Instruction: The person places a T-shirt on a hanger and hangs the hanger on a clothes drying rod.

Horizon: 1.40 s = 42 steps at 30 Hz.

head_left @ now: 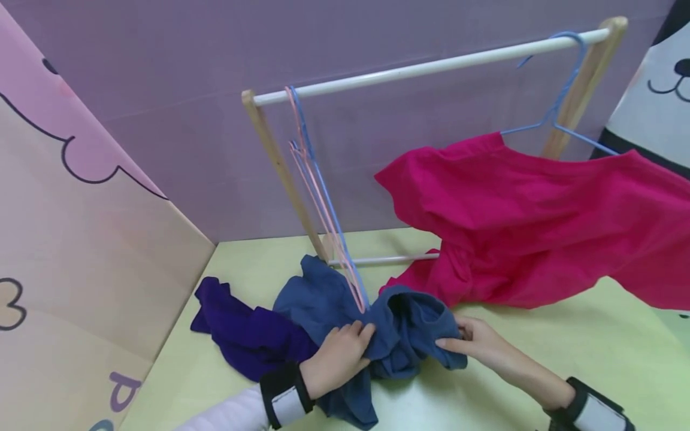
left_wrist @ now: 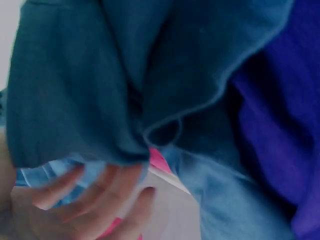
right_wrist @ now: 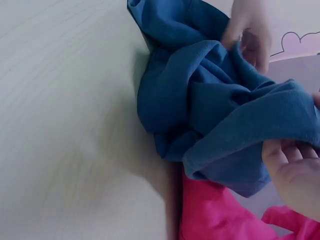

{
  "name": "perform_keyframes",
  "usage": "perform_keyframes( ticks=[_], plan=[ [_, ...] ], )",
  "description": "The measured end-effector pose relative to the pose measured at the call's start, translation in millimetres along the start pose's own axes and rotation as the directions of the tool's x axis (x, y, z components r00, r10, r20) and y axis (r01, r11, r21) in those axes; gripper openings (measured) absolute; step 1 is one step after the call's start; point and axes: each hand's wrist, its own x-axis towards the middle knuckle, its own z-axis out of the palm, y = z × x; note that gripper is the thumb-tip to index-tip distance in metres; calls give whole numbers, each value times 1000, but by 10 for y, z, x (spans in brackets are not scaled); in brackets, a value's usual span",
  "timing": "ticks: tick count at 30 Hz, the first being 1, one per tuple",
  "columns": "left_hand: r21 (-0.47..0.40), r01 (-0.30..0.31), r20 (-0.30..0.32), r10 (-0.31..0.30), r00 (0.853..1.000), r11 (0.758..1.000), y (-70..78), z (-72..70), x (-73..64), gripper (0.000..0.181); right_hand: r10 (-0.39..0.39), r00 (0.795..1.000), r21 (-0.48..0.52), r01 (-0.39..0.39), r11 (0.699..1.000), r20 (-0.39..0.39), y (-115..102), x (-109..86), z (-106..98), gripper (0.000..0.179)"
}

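Observation:
A crumpled blue garment (head_left: 415,329) lies on the table with both hands on it; its exact kind is hidden by the folds. My left hand (head_left: 339,359) grips its middle, and its fingers (left_wrist: 107,197) show below the cloth in the left wrist view. At the right end, my right hand (head_left: 485,347) pinches the edge between thumb and fingers; in the right wrist view this hand (right_wrist: 297,175) is under a raised fold. Pink and blue hangers (head_left: 329,221) dangle from the rack, their lower ends touching or just above the blue cloth.
A dark purple garment (head_left: 248,329) lies bunched left of the blue one. The rack has a white rail (head_left: 431,69) and wooden posts (head_left: 280,167). On the right, a bright pink shirt (head_left: 517,221) hangs on a blue hanger (head_left: 560,108). A printed wall panel (head_left: 97,251) stands left.

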Motion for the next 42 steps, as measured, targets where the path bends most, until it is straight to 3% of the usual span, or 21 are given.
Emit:
perform_keyframes(
  ticks=[3,5,7,9,12,20,23,27,32,36,39,42],
  plan=[
    [-110,-16,-36,12,999,994,-62,-52,19,22,-19,999,14,18,1000,48,8,-39,-40,48],
    [-264,-4,-64,-14,998,965,-106,-106,22,13,-13,998,11,13,1000,55,4,-67,-89,50],
    [-435,15,-96,-63,993,900,-151,-161,25,9,2,999,-17,-1,1000,44,-5,-98,-155,48],
    [-588,41,-100,-123,987,808,-196,-225,23,7,29,999,-52,-28,998,19,-26,-126,-229,44],
    [-733,72,-90,-202,975,676,-262,-325,18,11,48,998,-113,-51,992,-30,-66,-168,-344,37],
    [-885,176,18,-347,938,430,-387,-606,-15,15,20,979,-241,-70,968,-204,-319,-316,-596,27],
    [-911,201,58,-371,927,360,-399,-693,-16,16,-23,958,-268,-57,962,-286,-448,-382,-652,21],
    [-918,195,58,-369,928,346,-420,-792,-10,16,-88,939,-348,-36,937,-332,-645,-448,-702,21],
    [-914,206,67,-373,926,348,-449,-899,-9,20,-97,943,-431,-54,901,-320,-780,-465,-740,22],
    [-876,239,80,-362,929,419,-450,-941,-16,22,-83,952,-423,-51,905,-294,-747,-428,-721,22],
    [-835,228,74,-309,948,501,-450,-936,-24,21,-62,960,-388,-51,920,-272,-665,-378,-691,23],
    [-818,194,56,-261,964,542,-450,-918,-33,19,-20,966,-353,-75,933,-259,-571,-324,-668,25]
  ],
)
